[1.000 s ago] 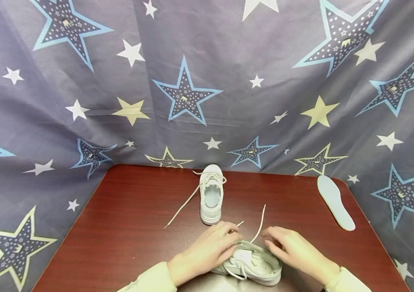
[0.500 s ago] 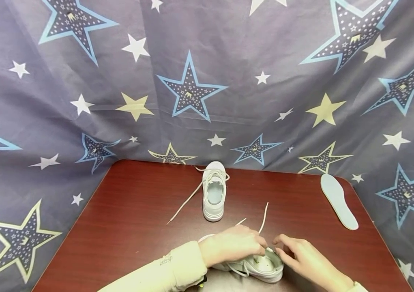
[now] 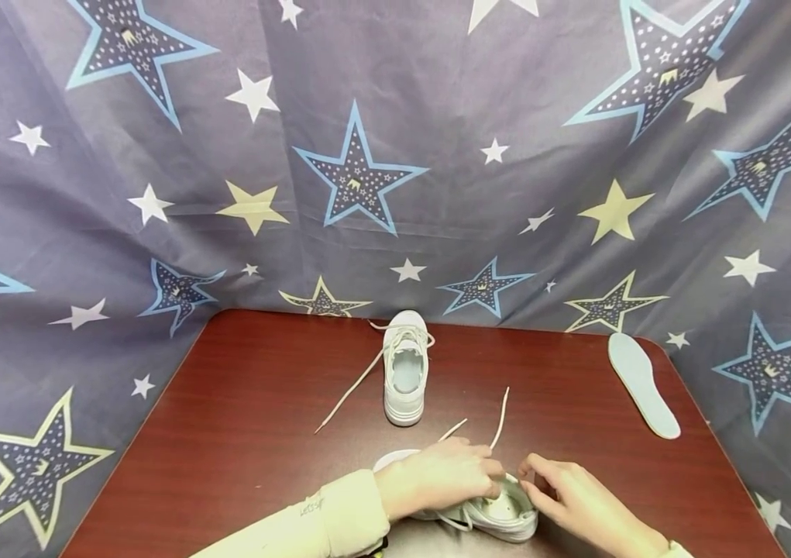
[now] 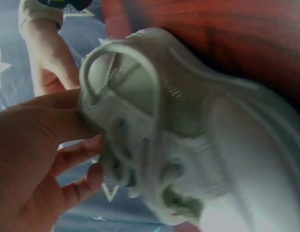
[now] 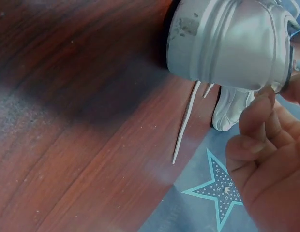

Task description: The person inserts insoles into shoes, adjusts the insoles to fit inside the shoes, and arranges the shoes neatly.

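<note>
A white lace-up sneaker lies at the front of the table, its toe to the left and its heel to the right. My left hand reaches over its laced part. In the left wrist view, the fingers grip the sneaker near the top of its tongue. My right hand is at the heel end. The right wrist view shows curled fingertips pinching the collar rim beside the heel. The inside of the sneaker shows between both hands. Its middle is partly covered by my left hand.
A second white sneaker stands farther back, one lace trailing left. A pale blue insole lies at the right on the red-brown table. Behind hangs a grey cloth with stars. A loose lace sticks out behind the near sneaker.
My left hand has moved right along the near sneaker, from its toe part to the tongue and opening. My right hand stays by the heel, slightly closer to the rim.
</note>
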The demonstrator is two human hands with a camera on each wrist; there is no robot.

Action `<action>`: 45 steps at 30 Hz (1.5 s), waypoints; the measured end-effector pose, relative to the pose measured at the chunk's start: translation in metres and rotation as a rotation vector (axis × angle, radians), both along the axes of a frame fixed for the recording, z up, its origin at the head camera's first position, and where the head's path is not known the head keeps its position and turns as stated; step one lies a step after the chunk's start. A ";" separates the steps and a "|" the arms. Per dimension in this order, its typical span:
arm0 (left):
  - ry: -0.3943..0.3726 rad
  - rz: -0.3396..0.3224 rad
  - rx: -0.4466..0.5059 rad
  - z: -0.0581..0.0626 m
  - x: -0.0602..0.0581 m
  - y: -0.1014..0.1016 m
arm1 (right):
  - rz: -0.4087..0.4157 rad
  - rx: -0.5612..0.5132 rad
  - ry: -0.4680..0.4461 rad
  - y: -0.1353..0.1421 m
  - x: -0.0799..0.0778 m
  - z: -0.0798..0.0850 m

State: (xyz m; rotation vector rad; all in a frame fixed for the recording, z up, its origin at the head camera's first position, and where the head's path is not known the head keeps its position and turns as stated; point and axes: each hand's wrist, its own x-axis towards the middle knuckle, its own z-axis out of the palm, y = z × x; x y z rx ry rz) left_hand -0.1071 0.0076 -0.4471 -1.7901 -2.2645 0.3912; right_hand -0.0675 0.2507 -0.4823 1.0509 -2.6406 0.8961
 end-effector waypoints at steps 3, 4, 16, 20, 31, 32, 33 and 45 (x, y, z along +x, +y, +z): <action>0.053 -0.028 0.016 -0.004 0.003 -0.002 | 0.011 -0.010 -0.024 0.000 0.002 -0.002; 0.056 -0.030 0.019 -0.005 0.003 -0.003 | 0.015 -0.010 -0.030 0.000 0.003 -0.003; -0.006 0.012 0.017 -0.006 0.003 -0.003 | 0.034 -0.005 -0.052 0.003 0.003 -0.003; -0.009 0.014 0.038 -0.006 0.002 -0.003 | 0.030 -0.001 -0.031 0.004 0.003 -0.002; 0.060 0.029 0.057 0.005 -0.003 -0.012 | 0.004 -0.007 -0.023 0.003 0.002 -0.001; 0.054 0.035 0.064 0.006 -0.003 -0.013 | 0.002 -0.010 -0.023 0.003 0.002 -0.001; 0.050 0.040 0.070 0.007 -0.003 -0.015 | 0.001 -0.013 -0.024 0.003 0.002 -0.001; 0.141 0.075 0.059 0.013 0.000 -0.030 | -0.029 -0.001 -0.004 -0.001 0.004 -0.002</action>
